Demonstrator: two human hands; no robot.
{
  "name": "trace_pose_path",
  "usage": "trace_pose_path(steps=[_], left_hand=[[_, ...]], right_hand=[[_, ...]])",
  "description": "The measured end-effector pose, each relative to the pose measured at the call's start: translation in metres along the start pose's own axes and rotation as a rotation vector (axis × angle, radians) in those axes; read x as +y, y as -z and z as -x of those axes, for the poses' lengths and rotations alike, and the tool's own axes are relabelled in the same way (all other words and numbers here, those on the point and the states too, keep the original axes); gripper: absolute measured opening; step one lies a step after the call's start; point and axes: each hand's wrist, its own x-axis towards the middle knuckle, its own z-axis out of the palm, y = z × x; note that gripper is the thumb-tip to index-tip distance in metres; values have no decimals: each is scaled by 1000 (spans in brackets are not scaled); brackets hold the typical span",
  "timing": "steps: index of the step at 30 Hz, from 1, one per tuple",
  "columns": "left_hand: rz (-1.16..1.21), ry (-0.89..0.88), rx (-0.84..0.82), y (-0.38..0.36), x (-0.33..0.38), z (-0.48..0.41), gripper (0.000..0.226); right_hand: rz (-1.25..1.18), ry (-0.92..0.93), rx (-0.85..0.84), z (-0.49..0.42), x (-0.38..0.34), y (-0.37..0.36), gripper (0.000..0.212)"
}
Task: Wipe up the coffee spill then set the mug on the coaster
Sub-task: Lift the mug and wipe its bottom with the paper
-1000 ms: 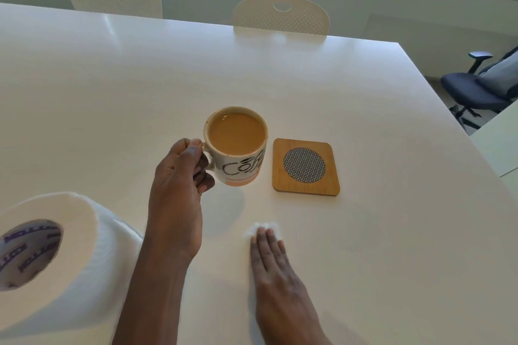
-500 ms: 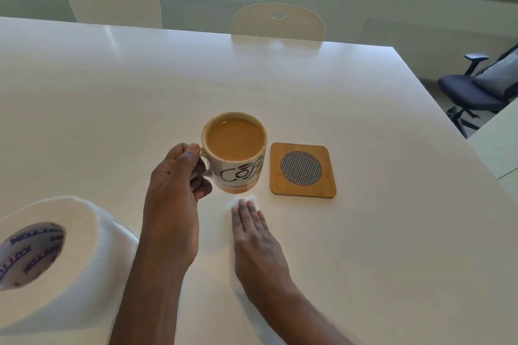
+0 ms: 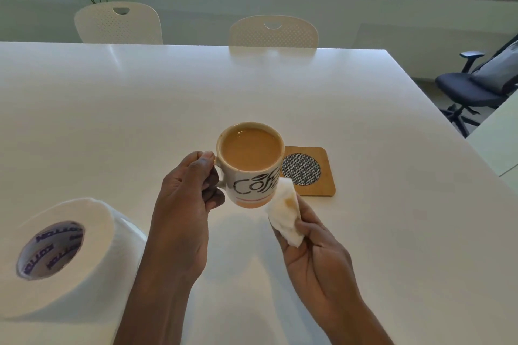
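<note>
Head view: the mug (image 3: pixel 250 165), nearly full of milky coffee, hangs above the worktop (image 3: pixel 140 109), with the left hand (image 3: pixel 186 204) clamped on its handle, thumb on top. Just right of that hand, touching the mug's lower side, a wad of tissue (image 3: pixel 286 213) with a brown stain is pinched in the right hand (image 3: pixel 314 252), fingers closed around it. No spill shows on the worktop under the mug, so the wiping looks done or nearly so; the tissue now seems aimed at the mug's base.

The coaster (image 3: pixel 308 172) lies just beyond the right hand and partly behind the mug. To do this step well, dab the base dry, keep the mug level since the coffee sits close to the rim, then carry it right and lower it square onto the coaster's mesh disc. The right hand and tissue stand in that path and should clear first. A paper roll (image 3: pixel 64 255) lies left of the left forearm, out of the way.
</note>
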Motion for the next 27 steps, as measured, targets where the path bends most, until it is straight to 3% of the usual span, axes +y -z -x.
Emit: trace_pose_path(steps=[3,9,27], left_hand=[[-14,21,-23,-5,0,7,46],[-28,32,-70,-18,2,20,43],[-47,2,-82,-22,1,20,44]], right_hand=[[-148,63,-59,1,4,-7,48],[-191,116,-60,5,9,-7,53],[-66,50,-100,-23,2,-13,54]])
